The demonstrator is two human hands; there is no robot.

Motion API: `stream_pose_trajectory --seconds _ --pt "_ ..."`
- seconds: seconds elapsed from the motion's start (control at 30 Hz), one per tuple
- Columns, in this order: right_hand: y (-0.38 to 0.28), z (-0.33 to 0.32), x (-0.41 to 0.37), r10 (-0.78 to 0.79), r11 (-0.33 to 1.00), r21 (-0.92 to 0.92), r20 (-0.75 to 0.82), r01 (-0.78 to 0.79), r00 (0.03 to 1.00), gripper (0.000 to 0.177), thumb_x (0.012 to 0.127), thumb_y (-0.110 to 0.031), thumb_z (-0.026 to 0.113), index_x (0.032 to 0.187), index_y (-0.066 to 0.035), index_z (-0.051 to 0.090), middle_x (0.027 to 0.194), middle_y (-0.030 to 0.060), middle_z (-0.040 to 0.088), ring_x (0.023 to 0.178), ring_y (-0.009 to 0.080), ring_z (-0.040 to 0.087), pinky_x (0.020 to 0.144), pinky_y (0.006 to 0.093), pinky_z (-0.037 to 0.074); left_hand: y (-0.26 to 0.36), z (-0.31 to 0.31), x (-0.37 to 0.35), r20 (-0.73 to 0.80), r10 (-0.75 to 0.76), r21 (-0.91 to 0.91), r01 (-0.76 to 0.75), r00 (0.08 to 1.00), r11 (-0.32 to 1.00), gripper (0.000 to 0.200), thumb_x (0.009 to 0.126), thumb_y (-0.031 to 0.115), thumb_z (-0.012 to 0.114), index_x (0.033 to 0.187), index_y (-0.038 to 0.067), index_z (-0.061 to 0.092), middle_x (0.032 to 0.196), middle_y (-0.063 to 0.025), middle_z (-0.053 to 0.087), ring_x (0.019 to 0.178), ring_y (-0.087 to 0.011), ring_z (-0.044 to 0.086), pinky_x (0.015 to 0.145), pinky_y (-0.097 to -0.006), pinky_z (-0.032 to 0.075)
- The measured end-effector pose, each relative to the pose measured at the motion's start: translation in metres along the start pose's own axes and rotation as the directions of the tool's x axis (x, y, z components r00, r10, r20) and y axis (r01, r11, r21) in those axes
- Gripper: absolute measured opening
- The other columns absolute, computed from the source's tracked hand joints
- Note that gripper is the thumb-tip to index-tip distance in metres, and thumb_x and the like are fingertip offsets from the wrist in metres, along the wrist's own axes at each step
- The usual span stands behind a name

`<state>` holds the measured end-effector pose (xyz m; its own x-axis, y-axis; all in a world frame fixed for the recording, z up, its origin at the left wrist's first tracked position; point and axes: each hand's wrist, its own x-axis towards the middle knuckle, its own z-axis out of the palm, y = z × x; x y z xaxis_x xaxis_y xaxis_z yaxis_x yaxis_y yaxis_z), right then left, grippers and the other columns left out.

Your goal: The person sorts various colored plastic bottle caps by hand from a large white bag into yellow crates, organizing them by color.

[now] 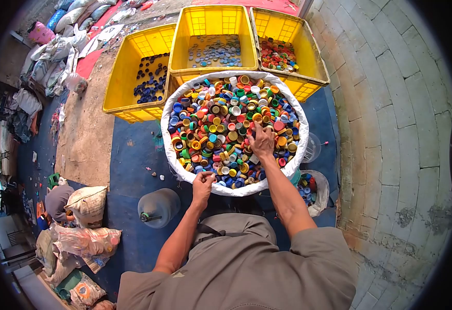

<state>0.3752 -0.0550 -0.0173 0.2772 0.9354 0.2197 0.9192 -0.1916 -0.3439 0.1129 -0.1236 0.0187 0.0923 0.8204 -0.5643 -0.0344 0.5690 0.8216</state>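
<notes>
1. Caps [236,110] in many colours fill the round container with a white cloth rim [236,191], directly in front of our body. They face different ways, some with their hollow sides up, so we find no shared long axis among them.
2. Our right hand [263,141] reaches over the heap, right of its middle, with the fingers partly bent and pointing away from us. Caps lie just ahead of the fingertips and to both sides, very near them. We cannot tell whether those fingers grip one.
3. Our left hand [203,187] is at the near left part of the rim, fingers curled in and thumb close to the forefinger. The nearest caps lie just beyond and to the right of it. Whether it pinches anything, we cannot tell.
4. For the caps at the heap's middle and far side, our right hand is the nearer; for those along the near left edge, our left is.
5. Beyond the container, we see the left crate [120,85] with dark blue caps, the middle crate [213,18] with pale blue ones and the right crate [311,54] with mostly red and orange ones. Our right hand is nearest the right crate.
</notes>
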Motion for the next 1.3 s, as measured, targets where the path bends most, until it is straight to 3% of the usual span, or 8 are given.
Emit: stream_pose_trajectory --seconds 0.23,0.43,0.5,0.6,0.8,0.93,1.07,1.3 --pt "-0.006 0.012 0.010 -0.071 0.989 -0.129 0.033 0.075 0.997 0.059 0.073 -0.024 0.075 0.125 -0.008 0.052 0.089 0.0044 0.067 0.089 0.0231 0.054 0.076 0.0394 0.036 -0.001 -0.003 -0.004 0.010 0.017 0.052 -0.018 1.000 0.998 0.021 0.089 0.019 0.065 0.100 0.002 0.059 0.075 0.0016 0.059 0.055 -0.0021 0.042 0.047 -0.0182 0.031" --pt "-0.010 0.002 0.006 0.209 0.938 0.286 -0.020 -0.195 0.978 0.057 0.073 -0.016 0.076 0.124 -0.004 0.052 0.083 0.0058 0.068 0.091 0.0241 0.058 0.081 0.0412 0.041 -0.005 0.004 0.008 0.044 0.049 0.058 -0.052 0.998 0.997 0.024 0.087 0.015 0.067 0.104 0.001 0.058 0.081 -0.0010 0.062 0.068 -0.0056 0.054 0.058 -0.0198 0.039" --pt "-0.006 -0.006 -0.002 0.297 0.837 0.497 -0.063 -0.228 0.953 0.058 0.073 -0.013 0.076 0.124 -0.003 0.051 0.083 0.0067 0.069 0.090 0.0251 0.061 0.082 0.0397 0.045 0.003 0.014 0.014 0.082 0.069 0.080 -0.076 0.994 0.994 0.024 0.086 0.012 0.068 0.104 0.000 0.057 0.084 -0.0033 0.063 0.075 -0.0074 0.057 0.067 -0.0210 0.044" --pt "-0.004 -0.031 -0.020 0.514 0.247 0.895 0.206 -0.373 0.833 0.063 0.076 -0.008 0.075 0.129 0.003 0.042 0.083 0.0075 0.067 0.078 0.0119 0.062 0.073 0.0258 0.049 0.013 0.037 0.035 0.108 0.179 0.180 -0.197 0.978 0.964 0.029 0.083 0.011 0.070 0.106 -0.002 0.056 0.091 -0.0071 0.065 0.081 -0.0106 0.060 0.073 -0.0233 0.048" --pt "0.012 -0.066 -0.076 0.451 -0.438 0.844 0.504 -0.309 0.737 0.061 0.079 -0.003 0.068 0.130 -0.002 0.035 0.108 0.0119 0.055 0.090 0.0193 0.062 0.077 0.0303 0.052 0.024 0.088 0.080 0.206 0.377 0.441 -0.429 0.903 0.788 0.046 0.073 0.016 0.074 0.111 -0.002 0.055 0.104 -0.0119 0.069 0.087 -0.0193 0.067 0.077 -0.0296 0.051" --pt "0.021 -0.074 -0.112 0.378 -0.585 0.747 0.597 -0.317 0.708 0.031 0.087 -0.015 0.049 0.115 -0.003 0.051 0.102 0.0116 0.058 0.087 0.0212 0.060 0.076 0.0345 0.050 0.022 0.112 0.102 0.275 0.432 0.541 -0.510 0.859 0.669 0.048 0.073 0.017 0.072 0.115 0.002 0.054 0.105 -0.0113 0.068 0.095 -0.0290 0.064 0.084 -0.0368 0.048" --pt "0.018 -0.083 -0.135 0.378 -0.671 0.685 0.644 -0.282 0.665 0.032 0.079 -0.011 0.048 0.108 -0.001 0.055 0.097 0.0114 0.060 0.082 0.0212 0.057 0.075 0.0345 0.050 0.011 0.122 0.116 0.325 0.523 0.654 -0.587 0.788 0.478 0.054 0.073 0.019 0.075 0.120 0.006 0.053 0.102 -0.0116 0.067 0.092 -0.0330 0.059 0.083 -0.0421 0.047" --pt "0.014 -0.085 -0.154 0.351 -0.686 0.667 0.654 -0.291 0.670 0.034 0.077 -0.006 0.051 0.110 -0.001 0.054 0.094 0.0098 0.059 0.082 0.0196 0.057 0.076 0.0332 0.049 0.006 0.129 0.125 0.305 0.475 0.722 -0.525 0.826 0.451 0.057 0.072 0.023 0.077 0.121 0.005 0.054 0.100 -0.0099 0.070 0.095 -0.0304 0.062 0.084 -0.0384 0.047"
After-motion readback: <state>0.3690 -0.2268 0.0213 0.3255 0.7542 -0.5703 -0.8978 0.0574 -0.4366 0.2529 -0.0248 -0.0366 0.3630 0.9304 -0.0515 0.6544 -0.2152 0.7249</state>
